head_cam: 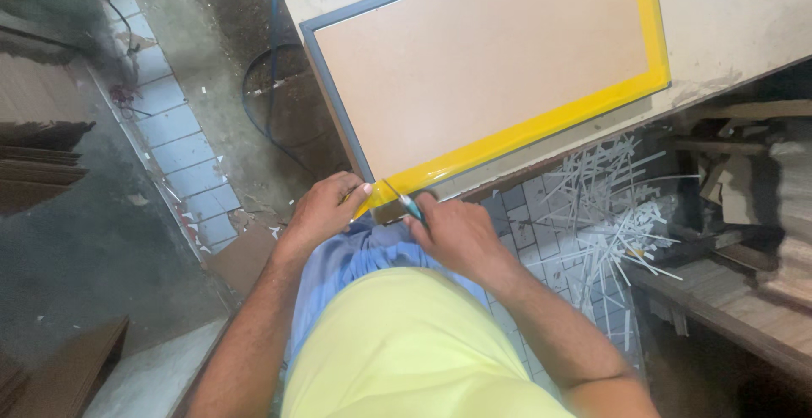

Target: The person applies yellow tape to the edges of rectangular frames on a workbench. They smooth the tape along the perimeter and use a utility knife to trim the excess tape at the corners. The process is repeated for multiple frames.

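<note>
**Both hands at the near corner of the yellow-edged board**

- A flat tan fibreboard panel lies on a scuffed cream worktop. Glossy yellow edge strip runs along its near long edge and up the right end; a dull grey strip runs along the left and top edges.
- The near-left corner overhangs toward the body. Both hands meet there; the yellow strip's long axis runs away from the fingers, up and to the right.
- Left hand: fingers curled together, thumb and forefinger pinched on the loose yellow strip end just at the corner.
- Right hand: fingers closed round a small teal-handled blade tool, its tip pointing left at the corner, touching or just beside the strip; I cannot tell which.
- The hands are about equally near the corner, one on each side.
- Below right: a heap of thin white offcut slivers on the pale tiled floor; stacked timber beside it.
</note>
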